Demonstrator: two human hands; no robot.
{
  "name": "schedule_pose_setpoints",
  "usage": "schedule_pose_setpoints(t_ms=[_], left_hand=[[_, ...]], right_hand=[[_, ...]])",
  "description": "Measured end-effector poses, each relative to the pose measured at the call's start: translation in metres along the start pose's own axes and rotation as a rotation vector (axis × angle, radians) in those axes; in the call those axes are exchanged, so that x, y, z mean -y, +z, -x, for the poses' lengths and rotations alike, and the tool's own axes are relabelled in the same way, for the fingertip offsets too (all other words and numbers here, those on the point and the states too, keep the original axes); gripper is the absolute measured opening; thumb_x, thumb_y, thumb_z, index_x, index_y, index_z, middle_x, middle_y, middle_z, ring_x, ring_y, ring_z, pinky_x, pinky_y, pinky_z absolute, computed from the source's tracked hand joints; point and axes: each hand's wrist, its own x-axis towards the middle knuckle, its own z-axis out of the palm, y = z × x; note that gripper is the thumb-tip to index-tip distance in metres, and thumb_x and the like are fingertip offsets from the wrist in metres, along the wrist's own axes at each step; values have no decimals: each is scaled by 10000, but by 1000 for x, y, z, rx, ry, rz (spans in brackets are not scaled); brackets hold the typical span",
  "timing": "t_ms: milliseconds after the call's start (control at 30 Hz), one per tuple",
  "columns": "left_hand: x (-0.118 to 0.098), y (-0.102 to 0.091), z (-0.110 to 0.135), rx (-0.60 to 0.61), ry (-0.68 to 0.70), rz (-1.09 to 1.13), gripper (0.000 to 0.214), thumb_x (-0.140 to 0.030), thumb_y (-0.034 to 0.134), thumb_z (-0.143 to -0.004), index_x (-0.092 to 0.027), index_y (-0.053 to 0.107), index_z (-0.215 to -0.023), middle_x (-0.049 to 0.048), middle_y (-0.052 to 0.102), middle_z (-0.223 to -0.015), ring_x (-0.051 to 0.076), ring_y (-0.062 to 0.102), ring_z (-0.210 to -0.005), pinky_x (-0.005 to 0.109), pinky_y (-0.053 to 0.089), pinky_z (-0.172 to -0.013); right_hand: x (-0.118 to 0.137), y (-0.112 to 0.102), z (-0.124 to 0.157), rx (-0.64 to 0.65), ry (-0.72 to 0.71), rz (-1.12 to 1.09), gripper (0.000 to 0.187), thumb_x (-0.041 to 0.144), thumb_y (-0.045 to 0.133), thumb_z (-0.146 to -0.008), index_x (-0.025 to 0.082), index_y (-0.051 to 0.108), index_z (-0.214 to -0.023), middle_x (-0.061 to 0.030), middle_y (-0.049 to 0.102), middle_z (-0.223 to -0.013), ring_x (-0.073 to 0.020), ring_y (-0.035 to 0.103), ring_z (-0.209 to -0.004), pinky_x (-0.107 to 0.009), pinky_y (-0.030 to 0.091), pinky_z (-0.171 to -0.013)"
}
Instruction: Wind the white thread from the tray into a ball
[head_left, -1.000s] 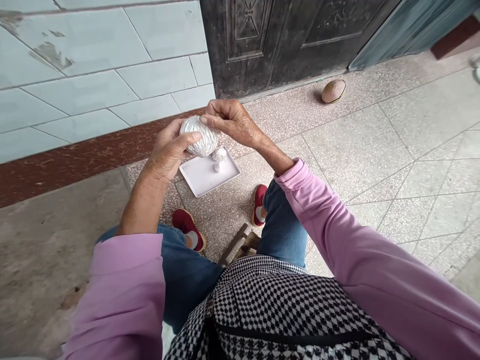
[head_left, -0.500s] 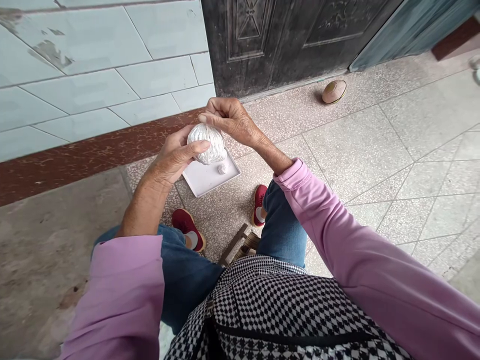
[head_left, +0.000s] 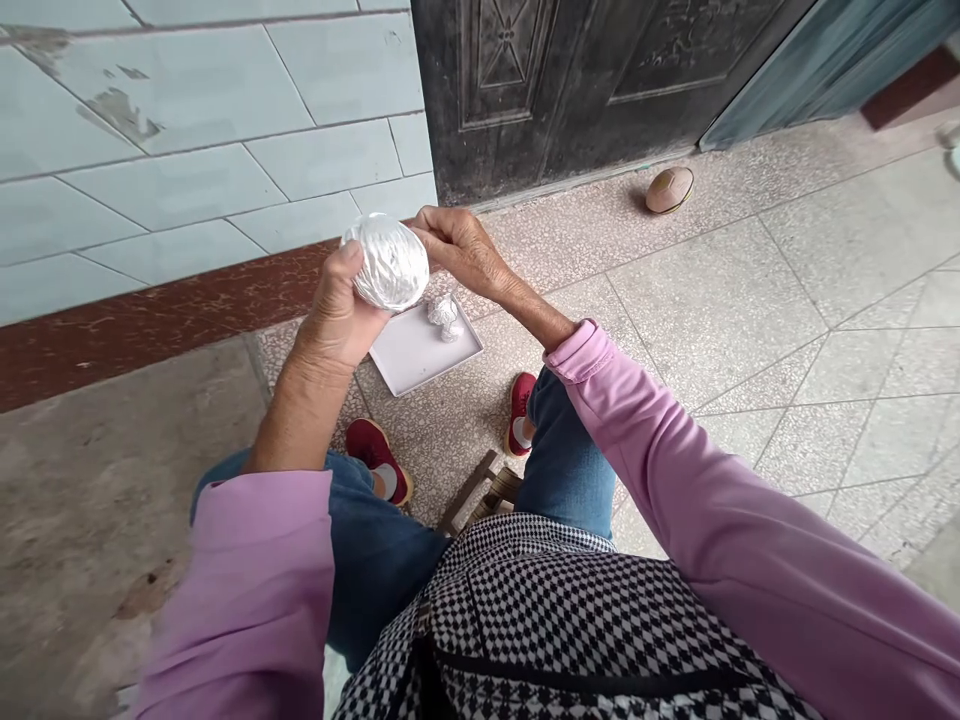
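A round, wrinkled white ball (head_left: 391, 264), its kind unclear, is gripped in my left hand (head_left: 341, 310), thumb on its near side. My right hand (head_left: 461, 250) is at the ball's right edge, fingers bent and drawn together; the fingertips are partly hidden behind the ball, so what they pinch does not show. Below the hands, a shallow white tray (head_left: 409, 365) lies on the floor. Small crumpled white lumps (head_left: 445, 315) sit at the tray's right side.
A tiled wall (head_left: 187, 185) and a dark carved door (head_left: 570, 90) stand ahead. A worn ball (head_left: 669, 190) lies on the floor near the door. My red shoes (head_left: 371, 450) flank part of a wooden stool (head_left: 480, 490) beneath me.
The white ball has turned and tipped in my left hand, and moved slightly left and up. My right hand has gone from its top to its right side. More of the lumps on the tray shows.
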Motion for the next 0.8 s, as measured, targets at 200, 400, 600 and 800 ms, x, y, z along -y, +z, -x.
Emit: schedule_pose_setpoints(t_ms=[200,400,600,800], left_hand=[[0,-4,-4,-105,70,5,964,-1025,1074,-757,-274,718,-1246,205,811,-1506,511,689,-1665,633,766,-1199],[2,-21,-11,-239,64,17,944,-925,1128,-686,-298,755,-1284,188,820,-1603,507,686,-1646,543,799,-1041],[12,-30,-16,-353,112,-112,905,-875,1133,-677,-284,688,-1197,111,811,-1264,373,785,-1256,563,794,-983],[11,-23,-9,-315,46,-212,938,-679,1246,-524,-252,757,-1202,85,839,-1187,291,758,-1043,510,778,-954]], right_hand=[[3,2,5,96,-73,166,360,364,714,-1278,289,630,-936,-90,815,-1040,-304,726,-1115,-419,580,-1074],[11,18,18,244,-40,388,273,194,626,-1289,266,628,-1025,-88,795,-1085,-311,748,-1083,-429,580,-1117],[43,15,38,353,-45,243,315,309,724,-1313,263,684,-1004,-77,786,-1043,-307,767,-1082,-427,634,-1096],[33,-7,27,167,-51,84,476,500,843,-1327,249,665,-964,-37,713,-969,-258,740,-1031,-374,689,-1030]])
